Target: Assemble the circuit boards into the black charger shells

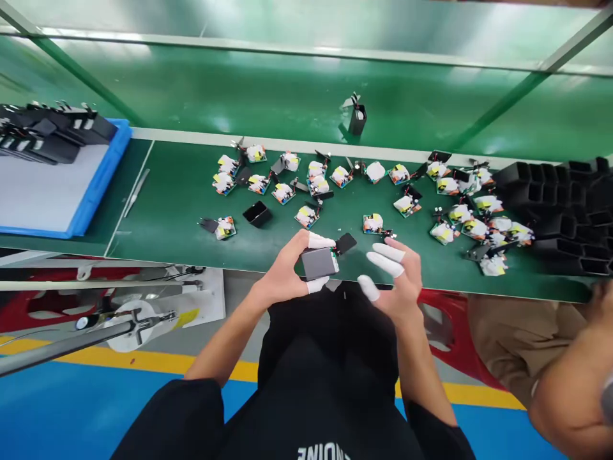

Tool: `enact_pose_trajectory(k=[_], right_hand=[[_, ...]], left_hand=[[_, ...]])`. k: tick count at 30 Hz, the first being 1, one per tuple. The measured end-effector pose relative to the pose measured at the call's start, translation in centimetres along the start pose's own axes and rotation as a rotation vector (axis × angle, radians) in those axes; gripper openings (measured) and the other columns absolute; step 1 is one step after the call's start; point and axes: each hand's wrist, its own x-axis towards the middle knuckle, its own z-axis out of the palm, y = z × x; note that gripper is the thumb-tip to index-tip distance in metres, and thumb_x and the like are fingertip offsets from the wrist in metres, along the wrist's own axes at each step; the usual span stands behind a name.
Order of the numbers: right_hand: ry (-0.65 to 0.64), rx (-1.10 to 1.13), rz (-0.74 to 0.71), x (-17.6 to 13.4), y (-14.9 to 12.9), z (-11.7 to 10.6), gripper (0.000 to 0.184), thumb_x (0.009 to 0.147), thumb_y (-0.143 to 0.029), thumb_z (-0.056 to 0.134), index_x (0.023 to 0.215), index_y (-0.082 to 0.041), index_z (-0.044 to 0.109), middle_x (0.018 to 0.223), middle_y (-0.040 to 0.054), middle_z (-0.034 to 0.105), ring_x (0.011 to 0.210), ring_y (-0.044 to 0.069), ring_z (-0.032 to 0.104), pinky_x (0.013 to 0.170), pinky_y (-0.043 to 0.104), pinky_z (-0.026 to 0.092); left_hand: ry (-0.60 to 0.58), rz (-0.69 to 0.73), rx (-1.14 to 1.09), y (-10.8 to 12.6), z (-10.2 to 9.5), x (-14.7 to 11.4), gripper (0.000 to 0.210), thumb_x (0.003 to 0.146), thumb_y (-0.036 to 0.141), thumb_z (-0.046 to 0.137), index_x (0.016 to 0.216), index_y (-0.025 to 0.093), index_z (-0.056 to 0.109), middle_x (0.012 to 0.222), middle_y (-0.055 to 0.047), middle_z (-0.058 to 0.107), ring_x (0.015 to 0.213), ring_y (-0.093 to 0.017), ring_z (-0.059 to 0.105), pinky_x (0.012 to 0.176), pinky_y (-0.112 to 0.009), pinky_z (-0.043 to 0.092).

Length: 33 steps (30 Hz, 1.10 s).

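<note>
My left hand (290, 265), with white finger cots on thumb and fingertip, grips a small black plastic case (319, 264) at the table's front edge. A bit of circuit board shows at the case's right end, and a black end cap (345, 243) hangs there. To the right, my right hand (395, 275) is apart from the case, its fingers spread and several in white cots. A circuit board assembly (373, 223) with white and yellow parts lies just beyond that hand. An open black case (257, 214) rests on the table to the left.
Several more board assemblies (283, 192) are spread over the green table (182, 211). Black cases (550, 217) are stacked at right. A blue tray (96, 185) with black units stands left, near a knife-like tool (136, 191). One unit (357, 119) stands behind. A co-worker's arm (575, 377) is at right.
</note>
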Motion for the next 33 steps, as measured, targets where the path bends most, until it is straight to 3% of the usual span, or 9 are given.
enact_pose_trajectory(k=[3,6,9,14,18,22,24,28,33], right_hand=[[-0.089,-0.063,-0.185,0.6,-0.5,0.6,0.073,0.095,-0.079,0.074,0.152,-0.035,0.067,0.134,0.0122,0.079,0.132,0.04,0.068,0.111,0.056,0.051],[-0.225,-0.094,-0.303,1.6,0.7,1.7,0.077,0.096,-0.091,0.061,0.142,-0.031,0.073,0.135,0.0113,0.08,0.136,0.037,0.063,0.112,0.051,0.043],[-0.329,-0.057,-0.391,2.4,2.0,2.5,0.067,0.102,-0.087,0.055,0.124,-0.028,0.077,0.129,0.0104,0.081,0.137,0.035,0.062,0.112,0.049,0.038],[-0.343,-0.03,-0.515,3.1,3.3,3.0,0.05,0.114,-0.065,0.049,0.097,-0.026,0.074,0.117,0.0079,0.08,0.129,0.029,0.061,0.112,0.048,0.034],[-0.338,-0.023,-0.543,3.4,4.1,3.0,0.049,0.115,-0.061,0.048,0.092,-0.026,0.074,0.111,0.0062,0.079,0.126,0.028,0.06,0.111,0.048,0.032],[-0.295,-0.034,-0.513,3.8,4.2,3.1,0.07,0.116,-0.071,0.028,0.089,-0.026,0.074,0.107,0.0067,0.078,0.127,0.028,0.06,0.111,0.049,0.031],[-0.268,-0.053,-0.512,3.8,4.1,3.2,0.076,0.118,-0.067,0.019,0.086,-0.025,0.073,0.104,0.0071,0.077,0.124,0.027,0.06,0.11,0.048,0.031],[-0.247,-0.102,-0.528,3.4,4.1,3.4,0.063,0.121,-0.043,0.027,0.08,-0.023,0.07,0.1,0.0067,0.075,0.12,0.024,0.06,0.109,0.047,0.03],[-0.262,-0.127,-0.536,3.2,4.4,3.5,0.051,0.117,-0.029,0.034,0.079,-0.023,0.069,0.098,0.0056,0.074,0.117,0.022,0.061,0.108,0.046,0.03]], left_hand=[[-0.111,0.011,0.08,0.9,-0.4,0.3,0.061,0.084,0.03,0.094,0.14,0.024,0.071,0.113,-0.007,0.064,0.101,-0.022,0.067,0.084,-0.034,0.064],[-0.139,-0.069,-0.013,1.2,-0.3,0.6,0.053,0.08,0.034,0.099,0.122,0.02,0.069,0.102,-0.001,0.059,0.087,-0.016,0.063,0.076,-0.027,0.061],[-0.144,-0.117,-0.094,1.1,0.0,1.1,0.053,0.076,0.035,0.102,0.113,0.02,0.068,0.099,0.0,0.058,0.084,-0.014,0.063,0.073,-0.024,0.061],[-0.148,-0.112,-0.169,0.2,0.3,1.9,0.059,0.073,0.032,0.105,0.121,0.02,0.074,0.104,-0.004,0.066,0.088,-0.015,0.069,0.073,-0.022,0.063],[-0.106,-0.106,-0.2,-0.7,0.6,2.1,0.062,0.067,0.03,0.108,0.119,0.019,0.077,0.103,-0.006,0.07,0.088,-0.017,0.072,0.072,-0.023,0.063],[-0.099,-0.084,-0.218,-0.7,0.7,2.3,0.06,0.064,0.027,0.109,0.114,0.019,0.078,0.098,-0.005,0.07,0.084,-0.017,0.07,0.07,-0.024,0.063],[-0.103,-0.081,-0.211,-0.6,0.7,2.5,0.06,0.063,0.025,0.108,0.115,0.02,0.078,0.097,-0.005,0.07,0.082,-0.017,0.069,0.069,-0.024,0.063],[-0.041,-0.051,-0.185,-1.1,1.0,2.6,0.061,0.064,0.023,0.108,0.118,0.02,0.079,0.094,-0.004,0.07,0.081,-0.016,0.068,0.068,-0.023,0.062],[-0.007,-0.051,-0.182,-1.6,1.4,2.4,0.061,0.063,0.028,0.108,0.116,0.018,0.08,0.093,-0.005,0.07,0.08,-0.016,0.069,0.066,-0.024,0.063]])
